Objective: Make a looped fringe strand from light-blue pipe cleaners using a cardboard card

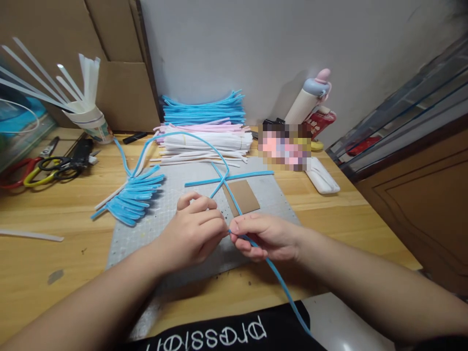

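A long blue pipe cleaner runs through my right hand, whose thumb and fingers are closed on it. One end hangs toward my lap. Beyond the hands it crosses another blue strand, which passes behind my left hand. My left fingers are pinched together at the pipe cleaner, right beside my right fingertips; their exact grip is partly hidden. A blue strand arches over toward a fan-shaped bundle of folded blue pipe cleaners at left. Straight blue pipe cleaners and a brown cardboard piece lie past my hands.
The grey cutting mat lies on the wooden table. Stacked blue and white pipe cleaners line the wall. Scissors and a cup of white strips stand left; a bottle and tissue pack are right.
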`<move>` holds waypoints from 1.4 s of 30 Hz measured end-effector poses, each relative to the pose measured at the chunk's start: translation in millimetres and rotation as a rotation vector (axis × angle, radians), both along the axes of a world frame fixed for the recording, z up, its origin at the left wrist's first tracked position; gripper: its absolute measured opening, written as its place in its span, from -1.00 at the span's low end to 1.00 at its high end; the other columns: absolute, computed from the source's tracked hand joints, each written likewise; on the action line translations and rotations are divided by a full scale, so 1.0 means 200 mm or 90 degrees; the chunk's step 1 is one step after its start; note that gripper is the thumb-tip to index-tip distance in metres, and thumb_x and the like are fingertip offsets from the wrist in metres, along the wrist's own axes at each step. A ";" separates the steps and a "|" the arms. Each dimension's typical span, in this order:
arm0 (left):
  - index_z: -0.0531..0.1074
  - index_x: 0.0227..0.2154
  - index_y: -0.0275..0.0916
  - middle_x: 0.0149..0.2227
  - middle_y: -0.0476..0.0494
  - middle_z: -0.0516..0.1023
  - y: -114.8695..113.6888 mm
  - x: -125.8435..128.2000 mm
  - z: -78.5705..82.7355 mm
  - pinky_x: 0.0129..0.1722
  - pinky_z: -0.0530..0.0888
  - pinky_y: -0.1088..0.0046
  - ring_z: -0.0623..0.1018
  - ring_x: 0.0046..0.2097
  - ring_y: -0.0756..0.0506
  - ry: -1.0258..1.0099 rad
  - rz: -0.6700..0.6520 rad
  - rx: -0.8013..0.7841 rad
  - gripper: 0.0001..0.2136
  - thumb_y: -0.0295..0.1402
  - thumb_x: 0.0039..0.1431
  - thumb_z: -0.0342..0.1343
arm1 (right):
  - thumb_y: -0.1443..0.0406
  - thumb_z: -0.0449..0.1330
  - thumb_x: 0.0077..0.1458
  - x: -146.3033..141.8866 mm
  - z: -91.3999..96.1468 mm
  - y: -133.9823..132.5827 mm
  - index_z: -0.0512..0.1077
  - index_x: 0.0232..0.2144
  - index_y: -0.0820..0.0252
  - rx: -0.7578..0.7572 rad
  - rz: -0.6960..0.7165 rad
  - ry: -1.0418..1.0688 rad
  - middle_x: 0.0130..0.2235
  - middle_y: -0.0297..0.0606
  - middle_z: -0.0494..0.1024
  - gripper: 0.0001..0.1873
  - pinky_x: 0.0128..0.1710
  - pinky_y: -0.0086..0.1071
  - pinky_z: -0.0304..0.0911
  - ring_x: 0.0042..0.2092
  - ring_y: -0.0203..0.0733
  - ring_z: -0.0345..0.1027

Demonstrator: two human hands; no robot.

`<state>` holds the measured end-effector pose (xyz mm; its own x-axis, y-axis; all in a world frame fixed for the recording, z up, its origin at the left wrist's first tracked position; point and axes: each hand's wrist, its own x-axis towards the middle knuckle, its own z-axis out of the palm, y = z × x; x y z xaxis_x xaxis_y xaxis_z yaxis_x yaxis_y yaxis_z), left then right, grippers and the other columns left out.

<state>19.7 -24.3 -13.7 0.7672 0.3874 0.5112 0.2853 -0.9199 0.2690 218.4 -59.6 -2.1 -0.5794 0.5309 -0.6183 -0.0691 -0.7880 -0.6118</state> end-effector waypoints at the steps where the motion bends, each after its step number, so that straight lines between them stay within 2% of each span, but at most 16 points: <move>1: 0.40 -0.40 -0.18 -0.43 0.01 0.54 0.00 0.00 0.00 -0.12 0.13 0.23 0.39 -0.22 -0.09 0.001 0.001 0.003 -0.91 -0.46 0.17 0.03 | 0.26 0.15 -0.01 0.00 -0.01 0.00 0.32 -0.50 0.25 -0.003 -0.011 0.007 -0.65 -0.50 0.30 -0.85 -0.72 -0.57 -0.13 -0.72 -0.51 0.03; 4: 0.39 -0.44 -0.19 -0.47 0.02 0.51 0.01 0.00 0.00 -0.10 0.14 0.24 0.41 -0.23 -0.08 0.001 -0.002 -0.022 -0.92 -0.43 0.15 0.06 | 0.28 0.14 -0.02 -0.02 -0.03 -0.02 0.29 -0.51 0.22 0.045 -0.020 -0.005 -0.68 -0.53 0.26 -0.87 -0.71 -0.55 -0.21 -0.72 -0.51 -0.05; 7: 0.37 -0.51 -0.22 -0.49 0.02 0.45 0.01 0.01 0.00 -0.09 0.14 0.25 0.42 -0.26 -0.06 0.006 -0.010 -0.112 -0.92 -0.44 0.08 0.08 | 0.27 0.13 -0.01 -0.03 -0.05 -0.04 0.24 -0.53 0.19 0.197 -0.007 -0.080 -0.68 -0.55 0.18 -0.84 -0.66 -0.52 -0.20 -0.68 -0.48 -0.09; 8: 0.36 -0.52 -0.22 -0.49 0.02 0.43 0.01 0.01 0.00 -0.08 0.15 0.26 0.42 -0.27 -0.05 0.009 -0.014 -0.147 -0.92 -0.44 0.06 0.08 | 0.27 0.13 0.00 -0.03 -0.05 -0.04 0.22 -0.55 0.19 0.287 0.005 -0.127 -0.66 -0.53 0.17 -0.83 -0.62 -0.51 -0.16 -0.64 -0.46 -0.06; 10: 0.35 -0.54 -0.23 -0.49 0.02 0.40 0.01 0.02 0.00 -0.08 0.15 0.27 0.42 -0.29 -0.03 0.016 -0.032 -0.206 -0.92 -0.45 0.02 0.07 | 0.29 0.12 0.02 -0.02 -0.05 -0.06 0.19 -0.59 0.19 0.530 0.052 -0.252 -0.61 -0.49 0.16 -0.79 -0.55 -0.48 -0.11 -0.56 -0.42 -0.02; 13: 0.35 -0.55 -0.23 -0.50 0.03 0.37 0.01 0.02 -0.01 -0.08 0.16 0.28 0.41 -0.31 -0.02 0.026 -0.051 -0.235 -0.92 -0.46 0.01 0.05 | 0.35 0.06 0.09 0.00 -0.05 -0.08 0.20 -0.60 0.19 0.900 0.167 -0.435 -0.57 -0.41 0.17 -0.77 -0.49 -0.39 -0.19 -0.50 -0.35 -0.05; 15: 0.35 -0.55 -0.23 -0.51 0.04 0.36 0.02 0.02 -0.02 -0.09 0.15 0.29 0.41 -0.31 -0.02 0.033 -0.050 -0.224 -0.92 -0.48 0.00 0.05 | 0.36 0.00 0.15 0.01 -0.06 -0.10 0.25 -0.57 0.18 1.030 0.219 -0.514 -0.56 -0.37 0.21 -0.75 -0.48 -0.34 -0.24 -0.49 -0.31 -0.07; 16: 0.35 -0.54 -0.23 -0.50 0.04 0.37 0.02 0.02 -0.02 -0.09 0.15 0.28 0.41 -0.31 -0.02 0.036 -0.045 -0.215 -0.92 -0.48 0.01 0.05 | 0.35 -0.03 0.18 0.02 -0.06 -0.10 0.28 -0.55 0.18 1.048 0.226 -0.540 -0.55 -0.35 0.24 -0.74 -0.48 -0.34 -0.23 -0.48 -0.30 -0.04; 18: 0.34 -0.54 -0.23 -0.49 0.03 0.38 0.03 0.01 -0.02 -0.08 0.15 0.27 0.41 -0.30 -0.03 0.040 -0.032 -0.198 -0.92 -0.48 0.01 0.05 | 0.33 -0.04 0.21 0.03 -0.06 -0.11 0.32 -0.49 0.18 1.002 0.203 -0.554 -0.51 -0.31 0.32 -0.75 -0.46 -0.36 -0.14 -0.45 -0.29 0.05; 21: 0.31 -0.54 -0.23 -0.49 0.02 0.39 0.03 0.00 0.00 -0.08 0.15 0.25 0.40 -0.29 -0.04 0.042 -0.016 -0.186 -0.92 -0.49 0.01 0.05 | 0.27 0.02 0.21 0.04 -0.06 -0.11 0.35 -0.40 0.19 0.811 0.125 -0.476 -0.44 -0.32 0.39 -0.82 -0.41 -0.42 0.03 -0.40 -0.31 0.18; 23: 0.32 -0.52 -0.22 -0.49 0.02 0.40 0.02 0.00 0.01 -0.08 0.15 0.24 0.39 -0.28 -0.06 0.045 -0.015 -0.181 -0.93 -0.50 0.01 0.04 | 0.24 0.08 0.17 0.04 -0.05 -0.10 0.35 -0.43 0.20 0.701 0.072 -0.413 -0.47 -0.36 0.38 -0.82 -0.41 -0.45 0.07 -0.41 -0.34 0.19; 28: 0.38 -0.33 -0.20 -0.39 -0.03 0.42 0.00 0.01 0.01 -0.04 0.17 0.21 0.39 -0.23 -0.08 0.057 -0.022 -0.189 -0.92 -0.43 0.10 0.03 | 0.23 0.14 0.08 0.00 -0.06 -0.09 0.25 -0.53 0.19 0.403 -0.012 -0.259 -0.64 -0.50 0.24 -0.78 -0.62 -0.52 -0.02 -0.62 -0.44 0.06; 32: 0.39 -0.37 -0.19 -0.41 -0.03 0.44 0.01 0.00 -0.01 -0.04 0.17 0.22 0.40 -0.24 -0.07 0.039 -0.029 -0.147 -0.91 -0.46 0.16 0.00 | 0.20 0.11 0.09 -0.01 -0.07 -0.06 0.28 -0.48 0.22 0.157 -0.067 -0.063 -0.63 -0.47 0.33 -0.79 -0.72 -0.56 -0.08 -0.70 -0.47 0.08; 34: 0.40 -0.37 -0.20 -0.40 -0.04 0.46 0.02 0.00 -0.01 -0.04 0.17 0.22 0.41 -0.23 -0.07 0.025 -0.025 -0.126 -0.92 -0.46 0.16 0.02 | 0.21 0.10 0.09 0.00 -0.07 -0.05 0.29 -0.47 0.24 0.064 -0.059 0.027 -0.61 -0.44 0.34 -0.80 -0.72 -0.57 -0.08 -0.70 -0.48 0.11; 38: 0.43 -0.37 -0.19 -0.43 -0.02 0.49 0.02 0.00 -0.03 -0.01 0.16 0.21 0.43 -0.23 -0.06 0.015 -0.028 -0.090 -0.90 -0.45 0.19 0.02 | 0.27 0.17 0.02 0.02 -0.08 -0.04 0.27 -0.47 0.23 0.001 -0.039 0.078 -0.59 -0.46 0.34 -0.85 -0.74 -0.59 -0.13 -0.70 -0.50 0.11; 42: 0.45 -0.36 -0.15 -0.43 0.01 0.54 0.02 -0.01 -0.03 0.02 0.11 0.20 0.43 -0.20 -0.07 0.019 -0.024 -0.068 -0.88 -0.45 0.19 0.01 | 0.28 0.18 -0.01 0.00 -0.08 -0.05 0.23 -0.47 0.20 0.033 -0.038 0.040 -0.62 -0.50 0.31 -0.83 -0.72 -0.59 -0.16 -0.70 -0.51 0.05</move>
